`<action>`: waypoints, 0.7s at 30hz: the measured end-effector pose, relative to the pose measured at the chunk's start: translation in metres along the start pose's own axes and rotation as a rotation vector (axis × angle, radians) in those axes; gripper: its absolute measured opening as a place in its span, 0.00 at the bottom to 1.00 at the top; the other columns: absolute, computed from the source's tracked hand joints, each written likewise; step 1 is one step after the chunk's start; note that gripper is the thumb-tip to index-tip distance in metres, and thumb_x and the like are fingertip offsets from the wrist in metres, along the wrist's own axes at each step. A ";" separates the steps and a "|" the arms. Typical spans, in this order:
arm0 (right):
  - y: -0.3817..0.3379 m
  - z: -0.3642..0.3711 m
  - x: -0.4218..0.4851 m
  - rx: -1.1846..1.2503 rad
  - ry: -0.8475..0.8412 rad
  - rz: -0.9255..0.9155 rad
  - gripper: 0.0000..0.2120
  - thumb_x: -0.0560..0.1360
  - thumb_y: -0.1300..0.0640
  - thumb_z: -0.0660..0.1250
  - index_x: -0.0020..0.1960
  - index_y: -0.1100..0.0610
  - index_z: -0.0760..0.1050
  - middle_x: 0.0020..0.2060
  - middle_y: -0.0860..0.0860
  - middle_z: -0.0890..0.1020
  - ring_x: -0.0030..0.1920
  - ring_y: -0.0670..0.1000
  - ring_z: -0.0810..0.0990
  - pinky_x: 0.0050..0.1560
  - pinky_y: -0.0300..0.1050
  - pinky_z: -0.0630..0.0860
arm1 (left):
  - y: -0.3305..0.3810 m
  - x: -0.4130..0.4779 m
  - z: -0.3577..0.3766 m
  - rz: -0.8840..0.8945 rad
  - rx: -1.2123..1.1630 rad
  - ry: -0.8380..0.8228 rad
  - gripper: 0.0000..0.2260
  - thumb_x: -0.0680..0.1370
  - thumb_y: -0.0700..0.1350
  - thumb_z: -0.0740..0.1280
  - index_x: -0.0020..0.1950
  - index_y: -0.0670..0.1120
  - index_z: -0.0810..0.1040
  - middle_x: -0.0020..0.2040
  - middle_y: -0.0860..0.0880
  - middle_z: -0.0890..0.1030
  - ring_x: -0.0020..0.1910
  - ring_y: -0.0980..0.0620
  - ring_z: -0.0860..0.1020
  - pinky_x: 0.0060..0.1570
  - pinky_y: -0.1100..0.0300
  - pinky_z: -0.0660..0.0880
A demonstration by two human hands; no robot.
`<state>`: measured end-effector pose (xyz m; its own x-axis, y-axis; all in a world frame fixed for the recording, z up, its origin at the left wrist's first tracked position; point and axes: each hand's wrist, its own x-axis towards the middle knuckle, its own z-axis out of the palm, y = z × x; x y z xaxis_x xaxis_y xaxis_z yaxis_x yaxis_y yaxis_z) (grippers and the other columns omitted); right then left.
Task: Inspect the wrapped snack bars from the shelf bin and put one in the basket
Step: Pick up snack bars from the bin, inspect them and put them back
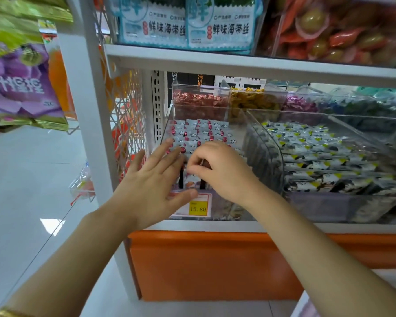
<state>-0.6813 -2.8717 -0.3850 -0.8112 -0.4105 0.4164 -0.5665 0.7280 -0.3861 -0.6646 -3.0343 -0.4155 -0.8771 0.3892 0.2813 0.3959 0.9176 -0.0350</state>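
A clear shelf bin holds several small wrapped snack bars in white wrappers with red ends and cloud prints. My left hand lies flat with fingers spread over the bin's front left part, holding nothing. My right hand is beside it with its fingertips pinched on one wrapped snack bar at the bin's front. No basket is in view.
A second clear bin of dark and yellow wrapped snacks stands to the right. Smaller bins of candy sit behind. A yellow price tag reads 15.80. The shelf above overhangs. An orange base is below, and hanging bags at left.
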 end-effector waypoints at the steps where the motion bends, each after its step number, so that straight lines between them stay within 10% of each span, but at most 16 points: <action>1: 0.000 -0.001 -0.001 0.062 0.029 0.011 0.05 0.75 0.55 0.65 0.43 0.55 0.77 0.39 0.45 0.75 0.43 0.46 0.73 0.45 0.44 0.71 | 0.000 0.000 0.000 -0.004 -0.008 0.004 0.43 0.68 0.72 0.33 0.77 0.51 0.49 0.78 0.54 0.45 0.71 0.60 0.28 0.71 0.47 0.37; 9: -0.003 -0.014 -0.010 0.316 0.427 0.072 0.06 0.77 0.57 0.65 0.42 0.57 0.74 0.34 0.45 0.75 0.36 0.39 0.74 0.37 0.30 0.69 | 0.001 0.000 0.000 0.002 -0.084 0.043 0.43 0.68 0.72 0.36 0.77 0.50 0.53 0.78 0.54 0.48 0.72 0.60 0.31 0.71 0.47 0.38; 13: 0.008 -0.031 -0.019 0.704 0.572 0.323 0.09 0.78 0.55 0.62 0.41 0.57 0.74 0.36 0.55 0.80 0.36 0.49 0.79 0.37 0.43 0.79 | 0.006 0.001 -0.012 0.011 -0.297 0.198 0.37 0.71 0.71 0.49 0.74 0.52 0.61 0.74 0.56 0.61 0.74 0.59 0.50 0.70 0.55 0.47; 21: 0.015 -0.041 -0.044 1.240 0.436 0.444 0.06 0.77 0.59 0.62 0.46 0.58 0.78 0.34 0.51 0.81 0.32 0.47 0.79 0.29 0.39 0.76 | 0.028 0.002 -0.027 -0.155 -1.173 0.203 0.13 0.69 0.57 0.63 0.52 0.58 0.76 0.37 0.47 0.81 0.33 0.59 0.79 0.32 0.68 0.75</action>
<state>-0.6478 -2.8204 -0.3754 -0.9753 0.0945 0.1998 -0.2193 -0.3015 -0.9279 -0.6482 -3.0104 -0.3905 -0.9204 0.1643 0.3548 0.3884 0.2800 0.8779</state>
